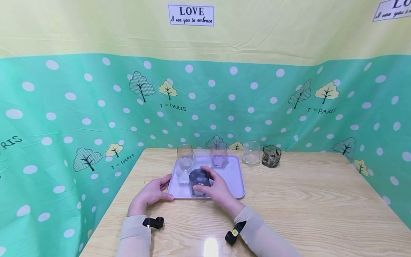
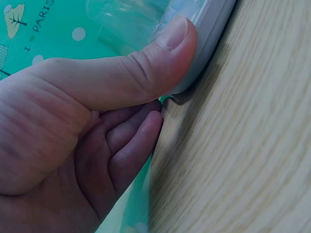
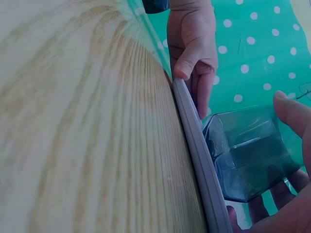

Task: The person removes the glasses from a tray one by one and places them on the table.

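A pale lilac tray (image 1: 229, 182) lies on the table. On its front part stands a dark grey glass (image 1: 198, 175), upright. My right hand (image 1: 219, 187) holds this glass, thumb at the near side and fingers round the far side; the fingers show through it in the right wrist view. My left hand (image 1: 152, 192) grips the tray's front left corner, its thumb (image 2: 165, 43) on the rim and the other fingers lower at the side. Also on the tray are a clear glass (image 1: 184, 175), an amber-tinted glass (image 1: 184, 151), a faint clear glass (image 1: 202, 157) and a pink glass (image 1: 219, 157).
Right of the tray, at the table's back, stand a clear tumbler (image 1: 251, 153) and a smoky dark tumbler (image 1: 271, 157). The wooden table (image 1: 308, 203) reaches a green dotted cloth (image 1: 257, 96) hanging behind and beside it.
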